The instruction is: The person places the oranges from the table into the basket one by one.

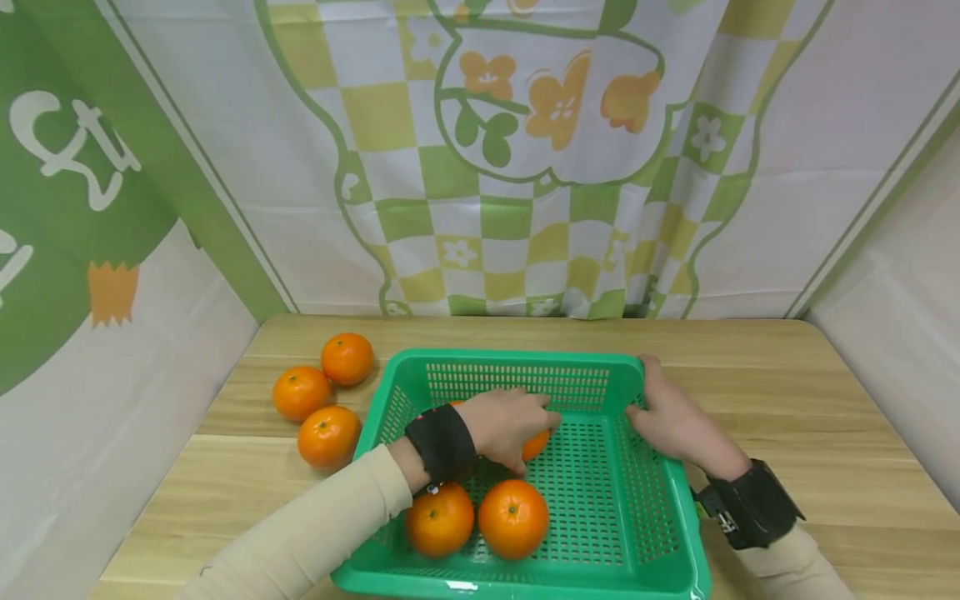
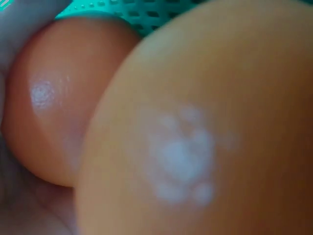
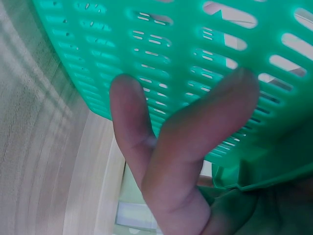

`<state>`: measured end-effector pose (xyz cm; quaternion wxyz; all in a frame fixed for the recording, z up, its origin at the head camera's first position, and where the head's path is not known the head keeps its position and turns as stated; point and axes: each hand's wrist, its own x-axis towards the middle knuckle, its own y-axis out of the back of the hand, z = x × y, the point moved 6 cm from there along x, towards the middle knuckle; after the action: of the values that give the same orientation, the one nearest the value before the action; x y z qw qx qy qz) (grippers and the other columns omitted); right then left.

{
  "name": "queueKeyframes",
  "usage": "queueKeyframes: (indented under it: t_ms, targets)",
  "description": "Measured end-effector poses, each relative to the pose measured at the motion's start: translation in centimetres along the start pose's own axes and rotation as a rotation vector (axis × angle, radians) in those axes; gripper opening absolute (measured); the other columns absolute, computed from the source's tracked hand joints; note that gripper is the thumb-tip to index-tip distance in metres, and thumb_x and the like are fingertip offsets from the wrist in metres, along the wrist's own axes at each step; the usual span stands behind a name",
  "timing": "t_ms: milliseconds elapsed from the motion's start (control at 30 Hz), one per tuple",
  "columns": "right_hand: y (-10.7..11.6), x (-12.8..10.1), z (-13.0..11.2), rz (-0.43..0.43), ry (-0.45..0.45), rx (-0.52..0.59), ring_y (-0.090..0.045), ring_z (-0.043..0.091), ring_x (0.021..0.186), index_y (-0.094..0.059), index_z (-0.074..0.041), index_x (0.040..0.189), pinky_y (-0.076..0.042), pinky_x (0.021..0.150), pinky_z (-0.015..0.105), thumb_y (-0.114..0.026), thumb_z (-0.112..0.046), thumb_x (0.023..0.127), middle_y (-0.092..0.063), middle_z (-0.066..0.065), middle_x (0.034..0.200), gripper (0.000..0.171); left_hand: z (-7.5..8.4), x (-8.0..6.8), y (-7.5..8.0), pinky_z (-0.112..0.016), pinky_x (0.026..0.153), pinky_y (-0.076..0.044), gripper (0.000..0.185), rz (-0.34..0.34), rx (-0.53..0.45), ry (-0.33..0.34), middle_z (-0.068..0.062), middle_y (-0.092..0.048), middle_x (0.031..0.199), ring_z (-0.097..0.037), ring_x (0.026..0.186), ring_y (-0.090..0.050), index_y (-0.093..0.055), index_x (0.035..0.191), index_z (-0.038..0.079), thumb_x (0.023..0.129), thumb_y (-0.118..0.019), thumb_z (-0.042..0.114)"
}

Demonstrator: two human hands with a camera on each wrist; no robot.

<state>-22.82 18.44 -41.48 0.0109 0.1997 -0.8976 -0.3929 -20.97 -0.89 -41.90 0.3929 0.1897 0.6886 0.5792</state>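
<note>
A green plastic basket (image 1: pixel 517 357) with slotted walls stands on the table. Inside it, my left hand (image 1: pixel 504 423) reaches over an orange (image 1: pixel 536 446) and holds it, fingers curled down around its far side. The left wrist view shows that orange (image 2: pixel 68 98) against the palm, with another orange (image 2: pixel 195 117) large and blurred close to the camera. Two more oranges, one (image 1: pixel 440 519) below my left wrist and one (image 1: pixel 513 518) beside it, lie at the basket's front. My right hand (image 1: pixel 675 421) grips the right rim, thumb inside and fingers (image 3: pixel 129 103) against the outer wall.
Left of the basket, three oranges (image 1: pixel 328 437) sit in a loose group on the wooden table (image 1: pixel 795 417). Part of another orange (image 1: pixel 456 403) shows behind my left hand. A patterned cloth (image 1: pixel 525 233) hangs at the back edge, and pale cloth walls flank both sides.
</note>
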Motion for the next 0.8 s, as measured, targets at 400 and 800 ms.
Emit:
queueKeyframes:
  t_ms: [400,800]
  targets:
    - [-0.09,0.05,0.07,-0.008,-0.024,0.000,-0.067,0.026,0.082,0.001,0.010,0.162,-0.058,0.063,0.031,-0.050,-0.007,0.102,-0.056,0.045,0.133,0.080,-0.06,-0.36,-0.03,-0.038,0.092,-0.062,0.062,0.024,-0.002,0.009,-0.002,-0.062,0.139,-0.025,0.120,-0.063,-0.066,0.136,0.028,0.082,-0.089,0.050]
    - [-0.04,0.09,0.13,0.011,-0.004,-0.025,-0.068,0.035,0.099,-0.002,0.013,0.160,-0.060,0.072,0.036,-0.052,-0.007,0.101,-0.050,0.049,0.140,0.079,-0.16,-0.61,0.42,-0.052,0.107,-0.057,0.064,0.025,-0.019,0.030,-0.003,-0.059,0.145,-0.031,0.133,-0.057,-0.065,0.138,0.031,0.082,-0.088,0.054]
